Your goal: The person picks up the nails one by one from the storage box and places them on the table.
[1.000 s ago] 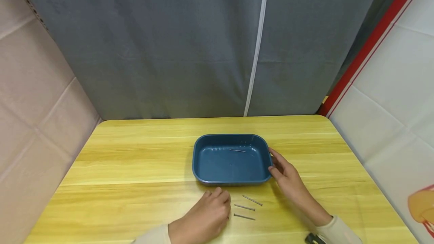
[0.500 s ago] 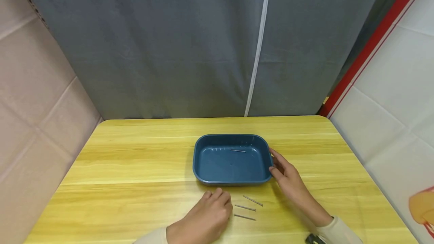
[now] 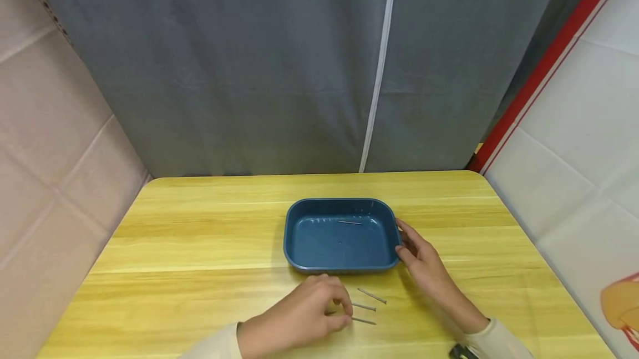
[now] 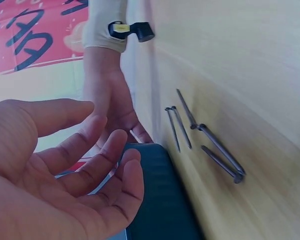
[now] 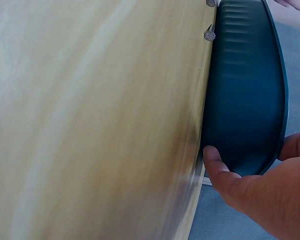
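Observation:
A blue rectangular tray (image 3: 339, 253) sits on the table with one nail (image 3: 350, 222) in it. My right hand (image 3: 424, 262) holds the tray's right end, its thumb at the near corner; in the right wrist view the thumb (image 5: 214, 162) touches the tray's side (image 5: 244, 100). In front of the tray, my left hand (image 3: 304, 312) hovers by the loose nails, partly covering some. The left wrist view shows its fingers (image 4: 115, 150) loosely bent, thumb apart, nothing between them. Several nails (image 4: 222, 147) lie on the wood beside the tray, one of them (image 3: 371, 296) nearest it.
The wood-grain table (image 3: 199, 237) extends to both sides. A grey curtain (image 3: 249, 70) hangs behind its far edge. White panels stand left and right, the right one with a red border (image 3: 549, 65). A black device (image 4: 132, 31) is strapped at the right sleeve.
My left hand has turned and shifted slightly right, over the ends of the nearer nails, and its thumb and fingers have parted. The right hand and tray stay in place.

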### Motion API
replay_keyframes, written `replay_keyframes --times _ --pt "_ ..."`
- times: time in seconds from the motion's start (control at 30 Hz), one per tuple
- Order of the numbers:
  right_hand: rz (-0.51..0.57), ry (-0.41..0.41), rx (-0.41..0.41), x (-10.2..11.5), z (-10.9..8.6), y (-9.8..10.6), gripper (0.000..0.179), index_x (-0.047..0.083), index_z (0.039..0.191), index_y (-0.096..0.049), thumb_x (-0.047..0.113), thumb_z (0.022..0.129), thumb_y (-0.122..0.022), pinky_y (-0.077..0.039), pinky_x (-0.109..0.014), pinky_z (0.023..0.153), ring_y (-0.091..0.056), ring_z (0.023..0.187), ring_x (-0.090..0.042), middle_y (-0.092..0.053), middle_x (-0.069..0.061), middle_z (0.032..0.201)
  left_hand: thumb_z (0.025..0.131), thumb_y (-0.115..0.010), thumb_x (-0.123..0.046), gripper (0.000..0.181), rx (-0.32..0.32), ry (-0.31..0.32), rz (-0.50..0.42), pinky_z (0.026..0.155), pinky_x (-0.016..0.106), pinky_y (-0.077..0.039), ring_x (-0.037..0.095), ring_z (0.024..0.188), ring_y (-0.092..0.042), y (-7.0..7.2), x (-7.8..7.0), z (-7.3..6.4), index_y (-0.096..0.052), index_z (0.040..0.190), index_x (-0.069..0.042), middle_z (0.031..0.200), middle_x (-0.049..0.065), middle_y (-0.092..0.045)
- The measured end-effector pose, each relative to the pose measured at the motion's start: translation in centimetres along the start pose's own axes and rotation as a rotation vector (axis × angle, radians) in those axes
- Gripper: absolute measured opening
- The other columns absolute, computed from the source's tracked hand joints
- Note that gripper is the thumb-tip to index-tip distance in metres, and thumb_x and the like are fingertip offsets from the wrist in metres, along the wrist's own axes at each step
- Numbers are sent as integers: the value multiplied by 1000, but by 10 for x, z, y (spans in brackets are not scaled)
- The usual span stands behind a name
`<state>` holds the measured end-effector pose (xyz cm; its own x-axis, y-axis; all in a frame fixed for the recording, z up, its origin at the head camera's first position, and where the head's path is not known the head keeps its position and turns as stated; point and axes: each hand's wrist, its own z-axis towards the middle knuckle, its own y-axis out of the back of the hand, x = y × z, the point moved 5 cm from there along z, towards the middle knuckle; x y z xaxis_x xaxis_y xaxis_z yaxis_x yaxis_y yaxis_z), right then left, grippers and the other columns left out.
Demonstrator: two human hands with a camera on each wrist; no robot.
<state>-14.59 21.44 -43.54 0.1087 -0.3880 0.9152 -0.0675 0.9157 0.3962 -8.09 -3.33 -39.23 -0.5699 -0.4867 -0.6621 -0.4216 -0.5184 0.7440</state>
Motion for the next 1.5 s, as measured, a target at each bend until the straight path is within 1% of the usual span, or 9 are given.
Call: replay_keyframes --times 0.03,0.27,0.4,0.6,0.73,0.83,1.2,1.37,1.5 --pt "1 -1 0 0 0 0 58 -3 166 -43 -5 109 -55 -51 -13 95 -66 129 -42 -66 -31 143 97 -84 -16 5 0 5 -27 88 17 -48 1 92 -60 2 0 1 -83 95 -20 96 -21 -70" --pt "4 -5 1 -1 1 -1 58 -3 166 -43 -5 109 -55 -52 -15 94 -67 127 -40 -66 -30 141 98 -82 -13 7 -35 42 -136 94 27 -51 -4 89 -63 20 2 10 -83 94 -19 93 -22 -70" --pt "-1 -3 -4 -1 1 -1 58 -3 166 -43 -5 109 -55 -52 -15 93 -68 125 -40 -67 -29 140 99 -81 -10 7 -66 49 -209 84 26 -57 -4 87 -64 33 4 18 -82 95 -15 94 -17 -72" --pt "14 -10 2 -2 1 -1 58 -3 166 -43 -5 109 -54 -53 -15 94 -67 126 -40 -67 -29 141 100 -81 -13 4 -130 61 -210 75 25 -57 2 88 -66 62 3 29 -83 97 -15 95 -13 -74" --pt "5 -12 -2 -2 0 -1 58 -2 166 -43 -5 109 -55 -52 -15 94 -68 126 -39 -67 -28 140 101 -79 -15 3 -165 69 -206 77 27 -59 4 88 -67 81 1 37 -83 100 -16 96 -12 -74" --pt "4 -13 -2 -2 0 -1 58 -2 166 -43 -5 109 -55 -52 -14 94 -67 127 -39 -67 -28 141 102 -79 -16 4 -186 80 -203 79 28 -60 5 89 -67 89 1 43 -83 102 -17 99 -11 -74" --pt "2 -11 -2 -1 1 -1 59 -2 166 -43 -4 109 -55 -52 -15 93 -68 126 -39 -67 -28 141 104 -76 -16 9 -235 136 -236 81 33 -61 13 94 -69 97 20 66 -84 108 -15 105 -6 -76" --pt "9 -15 2 -1 1 -2 59 -2 166 -42 -4 109 -55 -52 -14 94 -67 129 -40 -66 -29 143 103 -77 -15 8 -256 145 -196 82 34 -60 13 94 -69 99 26 79 -84 107 -15 102 -6 -77" --pt "15 -16 2 -1 0 -3 58 -2 166 -43 -4 109 -55 -52 -15 95 -66 130 -40 -66 -29 144 103 -77 -14 7 -278 122 -152 84 32 -60 10 93 -68 99 30 91 -84 105 -14 102 -5 -77"
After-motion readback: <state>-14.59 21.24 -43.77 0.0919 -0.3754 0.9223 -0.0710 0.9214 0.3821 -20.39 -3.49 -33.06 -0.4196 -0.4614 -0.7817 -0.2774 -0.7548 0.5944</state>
